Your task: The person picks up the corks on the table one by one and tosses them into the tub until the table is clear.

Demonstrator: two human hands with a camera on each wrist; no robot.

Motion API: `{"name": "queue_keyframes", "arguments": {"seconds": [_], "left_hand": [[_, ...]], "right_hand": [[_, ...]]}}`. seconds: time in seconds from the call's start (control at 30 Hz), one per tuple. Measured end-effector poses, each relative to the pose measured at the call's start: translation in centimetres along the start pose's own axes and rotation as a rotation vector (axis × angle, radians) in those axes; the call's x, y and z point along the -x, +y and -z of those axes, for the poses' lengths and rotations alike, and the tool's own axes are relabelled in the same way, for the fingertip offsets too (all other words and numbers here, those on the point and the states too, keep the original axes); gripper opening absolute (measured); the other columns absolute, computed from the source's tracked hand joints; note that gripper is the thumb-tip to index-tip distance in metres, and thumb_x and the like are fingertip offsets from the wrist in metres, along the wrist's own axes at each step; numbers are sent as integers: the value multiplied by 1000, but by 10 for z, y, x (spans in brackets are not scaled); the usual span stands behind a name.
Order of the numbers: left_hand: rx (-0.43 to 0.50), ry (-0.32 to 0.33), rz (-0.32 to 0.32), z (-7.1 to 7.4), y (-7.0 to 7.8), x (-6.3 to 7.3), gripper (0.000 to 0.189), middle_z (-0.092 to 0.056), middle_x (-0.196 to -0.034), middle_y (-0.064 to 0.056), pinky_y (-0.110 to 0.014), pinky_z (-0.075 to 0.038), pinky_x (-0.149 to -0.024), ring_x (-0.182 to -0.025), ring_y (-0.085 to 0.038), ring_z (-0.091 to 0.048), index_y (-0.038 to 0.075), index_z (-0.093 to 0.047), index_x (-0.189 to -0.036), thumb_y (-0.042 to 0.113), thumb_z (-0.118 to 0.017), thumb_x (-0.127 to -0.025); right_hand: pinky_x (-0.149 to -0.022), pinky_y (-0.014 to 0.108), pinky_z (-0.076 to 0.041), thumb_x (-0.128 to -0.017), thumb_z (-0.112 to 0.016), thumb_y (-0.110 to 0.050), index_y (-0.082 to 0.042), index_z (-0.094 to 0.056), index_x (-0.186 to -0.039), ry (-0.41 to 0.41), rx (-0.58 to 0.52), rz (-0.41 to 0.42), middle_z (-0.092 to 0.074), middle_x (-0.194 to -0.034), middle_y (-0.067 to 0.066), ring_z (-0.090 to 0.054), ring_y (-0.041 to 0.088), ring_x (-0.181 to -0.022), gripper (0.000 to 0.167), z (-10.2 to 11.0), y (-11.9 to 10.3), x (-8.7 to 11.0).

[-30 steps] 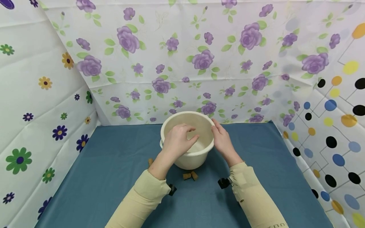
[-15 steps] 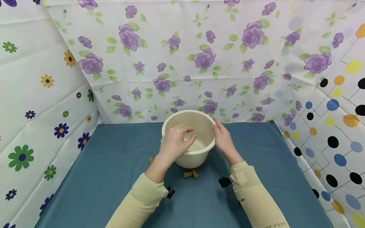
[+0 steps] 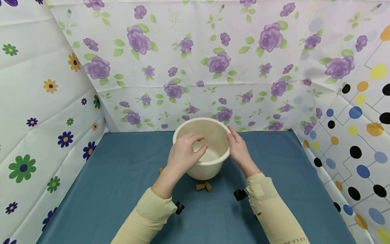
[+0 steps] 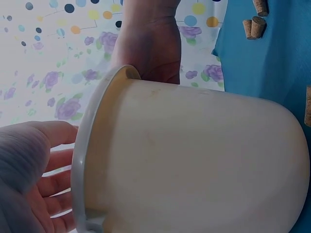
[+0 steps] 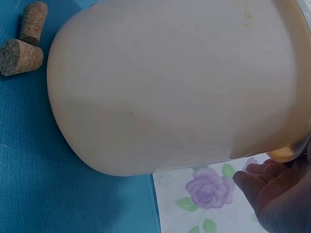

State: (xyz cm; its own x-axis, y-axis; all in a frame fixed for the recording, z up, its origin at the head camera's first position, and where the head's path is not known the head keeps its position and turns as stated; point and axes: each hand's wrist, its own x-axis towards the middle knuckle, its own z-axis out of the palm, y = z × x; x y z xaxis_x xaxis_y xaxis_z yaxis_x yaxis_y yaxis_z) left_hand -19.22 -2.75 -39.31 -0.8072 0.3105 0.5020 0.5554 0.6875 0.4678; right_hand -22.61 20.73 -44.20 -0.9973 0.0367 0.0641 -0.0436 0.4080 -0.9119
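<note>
An off-white plastic bucket (image 3: 203, 172) is at the middle of the blue cloth, its mouth facing up and toward me. My right hand (image 3: 239, 149) grips its right rim; in the right wrist view, the curled fingers of that hand (image 5: 282, 194) sit at the lug under the rim of the bucket (image 5: 165, 92). Over the mouth hovers my left hand (image 3: 184, 152), thumb and fingers apart, nothing between them. In the left wrist view, the relaxed fingers of this hand (image 4: 29, 165) reach past the rim of the bucket (image 4: 194, 155). Much of the inside is hidden by the left hand.
Two corks (image 3: 200, 187) lie on the blue cloth (image 3: 134, 162) just before the bucket. Another cork (image 3: 160, 170) shows partly behind the left wrist. A floral sheet (image 3: 189, 67) hangs behind, with patterned sheets on both sides.
My left hand has shifted slightly left over the bucket's mouth. The right hand keeps its hold on the rim, and the whole head view has shifted a little.
</note>
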Motion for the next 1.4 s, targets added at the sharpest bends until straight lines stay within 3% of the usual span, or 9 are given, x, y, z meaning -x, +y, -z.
{"name": "queue_keyframes", "arguments": {"seconds": [0.5, 0.63, 0.73, 0.97, 1.27, 1.4], "left_hand": [[40, 104, -41, 15, -7, 17, 23, -76, -117, -3, -37, -59, -65, -101, -23, -73, 13, -83, -117, 24, -83, -97], [46, 115, -43, 19, -6, 22, 21, -77, -115, -2, -39, -61, -72, -106, -24, -72, 13, -84, -114, 23, -83, -96], [43, 123, -39, 24, -7, 28, 21, -77, -114, -2, -41, -62, -78, -108, -24, -72, 13, -84, -113, 23, -84, -95], [44, 141, -48, 36, -14, 49, 21, -77, -117, -3, -37, -58, -69, -104, -23, -71, 13, -84, -113, 23, -85, -95], [15, 116, 16, 41, -26, 71, 20, -77, -114, -3, -44, -62, -81, -108, -25, -72, 13, -84, -111, 20, -87, -93], [-18, 102, 40, 42, -33, 83, 20, -77, -114, -2, -44, -62, -78, -106, -25, -72, 13, -84, -110, 21, -89, -91]], "right_hand": [[-128, 57, -23, -118, -32, -41, -18, -28, -172, 8, 14, 1, -26, -176, 10, -26, 34, -160, 59, 1, 2, 0], [-128, 57, -23, -118, -31, -41, -18, -27, -172, 1, 9, 4, -25, -176, 10, -26, 34, -160, 59, 1, 2, 0], [-128, 57, -23, -118, -31, -41, -18, -26, -172, -6, 5, 2, -25, -176, 9, -26, 34, -160, 59, 0, 1, 1], [-128, 56, -24, -118, -31, -40, -17, -27, -172, -3, 5, 2, -26, -176, 10, -26, 34, -160, 59, -1, -1, 1], [-127, 56, -25, -118, -32, -40, -17, -28, -172, 3, 1, 3, -28, -175, 11, -29, 34, -159, 59, 1, -1, 1], [-127, 56, -25, -118, -32, -41, -19, -27, -172, -5, 1, -8, -28, -175, 9, -30, 34, -159, 59, 0, -2, 1]]}}
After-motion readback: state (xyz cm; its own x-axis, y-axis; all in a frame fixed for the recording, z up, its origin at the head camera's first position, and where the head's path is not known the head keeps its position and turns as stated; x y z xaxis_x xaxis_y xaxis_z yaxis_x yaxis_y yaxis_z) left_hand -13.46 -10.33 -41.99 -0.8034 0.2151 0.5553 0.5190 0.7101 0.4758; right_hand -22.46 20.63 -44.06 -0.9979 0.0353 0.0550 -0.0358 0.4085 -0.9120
